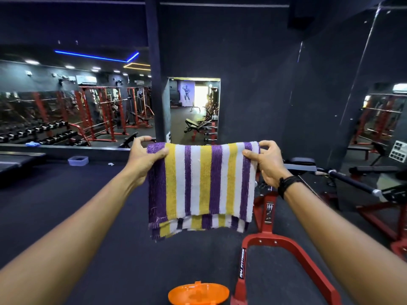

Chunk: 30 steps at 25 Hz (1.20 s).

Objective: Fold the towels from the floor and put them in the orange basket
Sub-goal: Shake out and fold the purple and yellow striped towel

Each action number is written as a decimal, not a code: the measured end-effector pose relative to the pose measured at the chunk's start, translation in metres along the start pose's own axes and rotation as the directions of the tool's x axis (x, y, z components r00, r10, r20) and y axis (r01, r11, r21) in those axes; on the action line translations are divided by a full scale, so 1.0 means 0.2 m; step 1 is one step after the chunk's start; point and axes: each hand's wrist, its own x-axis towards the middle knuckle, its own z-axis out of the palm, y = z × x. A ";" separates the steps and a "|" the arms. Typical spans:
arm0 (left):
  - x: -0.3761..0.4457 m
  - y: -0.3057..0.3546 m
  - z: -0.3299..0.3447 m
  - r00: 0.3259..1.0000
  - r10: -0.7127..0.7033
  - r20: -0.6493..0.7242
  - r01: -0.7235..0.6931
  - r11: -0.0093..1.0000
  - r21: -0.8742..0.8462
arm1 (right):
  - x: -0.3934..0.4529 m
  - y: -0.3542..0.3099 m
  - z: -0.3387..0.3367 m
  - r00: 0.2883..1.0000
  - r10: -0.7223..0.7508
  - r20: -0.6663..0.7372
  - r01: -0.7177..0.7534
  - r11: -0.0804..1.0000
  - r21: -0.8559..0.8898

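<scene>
Hanging in mid-air, one striped towel (pixel 200 186) is held up already doubled over, so the folding step looks halfway done. Its top left corner is pinched by the left hand (pixel 144 159) fingers, the top right corner by the right hand (pixel 267 162) fingers. Probably another fold is needed next, corners brought together, then it gets lowered. One orange basket (pixel 198 293) is spotted on the floor (pixel 88 216) right below, near a red machine frame (pixel 275 249).
</scene>
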 end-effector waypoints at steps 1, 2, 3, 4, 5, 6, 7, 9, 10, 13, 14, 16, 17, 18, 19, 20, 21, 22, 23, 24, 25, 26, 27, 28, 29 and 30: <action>0.00 0.00 -0.01 0.997 0.005 0.080 -0.008 1.000 0.026 | 0.00 -0.01 0.00 1.000 -0.003 0.006 0.003 1.000 0.025; 0.00 0.00 -0.02 0.990 0.018 0.140 -0.029 0.997 0.075 | 0.00 -0.01 -0.01 0.999 -0.012 0.034 0.010 0.999 0.034; 0.01 -0.01 -0.03 0.988 0.029 0.152 -0.050 0.989 0.136 | 0.00 -0.01 -0.02 0.998 -0.023 0.064 0.021 1.000 0.022; 0.01 -0.01 -0.03 0.990 0.054 0.128 -0.076 0.981 0.180 | 0.00 -0.01 -0.02 0.996 -0.042 0.075 0.044 0.999 -0.028; 0.02 -0.01 -0.04 0.993 0.083 0.089 -0.101 0.972 0.214 | 0.00 -0.01 -0.03 0.994 -0.079 0.071 0.086 0.991 -0.105; 0.02 0.00 -0.04 0.991 0.111 0.070 -0.125 0.962 0.242 | 0.01 0.00 -0.04 0.989 -0.138 0.046 0.145 0.966 -0.214; 0.01 0.00 -0.04 0.989 0.134 0.070 -0.148 0.947 0.286 | 0.02 0.01 -0.05 0.978 -0.207 0.025 0.203 0.919 -0.338; 0.01 0.00 -0.03 0.980 0.174 0.099 -0.199 0.897 0.394 | 0.03 0.02 -0.06 0.946 -0.322 0.037 0.286 0.775 -0.564; 0.01 0.00 -0.03 0.974 0.195 0.112 -0.225 0.869 0.441 | 0.03 0.02 -0.07 0.938 -0.343 0.052 0.297 0.715 -0.632; 0.02 0.03 -0.05 0.961 0.195 0.197 -0.268 0.831 0.488 | 0.05 0.03 -0.11 0.950 -0.270 0.160 0.311 0.737 -0.601; 0.01 0.04 -0.06 0.956 0.131 0.264 -0.237 0.873 0.426 | 0.03 0.01 -0.11 0.953 -0.199 0.230 0.291 0.818 -0.497; 0.00 0.07 -0.10 0.901 -0.013 0.434 -0.100 0.966 0.238 | 0.00 -0.03 -0.12 0.917 -0.057 0.394 0.165 0.955 -0.248; 0.00 0.07 -0.12 0.864 -0.056 0.500 -0.037 0.984 0.174 | -0.03 -0.06 -0.13 0.886 0.014 0.463 0.070 0.984 -0.164; 0.00 0.08 -0.14 0.836 -0.078 0.543 0.003 0.990 0.138 | -0.04 -0.10 -0.14 0.846 0.073 0.528 -0.004 0.991 -0.131; 0.00 0.08 -0.15 0.818 -0.093 0.568 0.029 0.992 0.122 | -0.04 -0.11 -0.15 0.809 0.115 0.576 -0.053 0.991 -0.123; 0.00 0.08 -0.16 0.812 -0.121 0.571 0.053 0.989 0.135 | -0.04 -0.12 -0.15 0.791 0.150 0.594 -0.077 0.986 -0.147; 0.01 0.07 -0.16 0.827 -0.153 0.541 0.066 0.982 0.176 | -0.04 -0.11 -0.15 0.798 0.181 0.574 -0.076 0.976 -0.202; 0.00 0.06 -0.15 0.859 -0.171 0.482 0.057 0.969 0.242 | -0.02 -0.08 -0.14 0.839 0.204 0.505 -0.054 0.954 -0.295; 0.01 0.04 -0.13 0.903 -0.171 0.393 0.035 0.944 0.329 | -0.01 -0.04 -0.11 0.899 0.196 0.392 -0.033 0.922 -0.386; 0.01 0.03 -0.11 0.943 -0.158 0.293 0.024 0.910 0.414 | 0.00 0.00 -0.08 0.955 0.155 0.252 -0.027 0.895 -0.446; 0.01 0.02 -0.07 0.969 -0.137 0.208 0.025 0.883 0.468 | 0.01 0.04 -0.05 0.987 0.094 0.133 -0.023 0.889 -0.457; 0.00 0.02 -0.03 0.979 -0.134 0.152 0.040 0.864 0.502 | 0.01 0.07 -0.01 0.998 0.038 0.055 -0.009 0.893 -0.450; -0.02 0.04 0.03 0.979 -0.154 0.130 0.069 0.862 0.503 | 0.02 0.09 0.03 1.000 -0.014 0.013 0.019 0.892 -0.453; -0.04 0.06 0.10 0.970 -0.201 0.138 0.112 0.869 0.482 | 0.01 0.08 0.07 0.998 -0.058 0.005 0.053 0.875 -0.481; -0.05 0.08 0.15 0.955 -0.250 0.159 0.157 0.881 0.446 | 0.00 0.07 0.12 0.995 -0.098 0.023 0.096 0.857 -0.507; -0.07 0.10 0.20 0.940 -0.289 0.180 0.198 0.894 0.403 | -0.02 0.05 0.16 0.990 -0.126 0.064 0.141 0.851 -0.506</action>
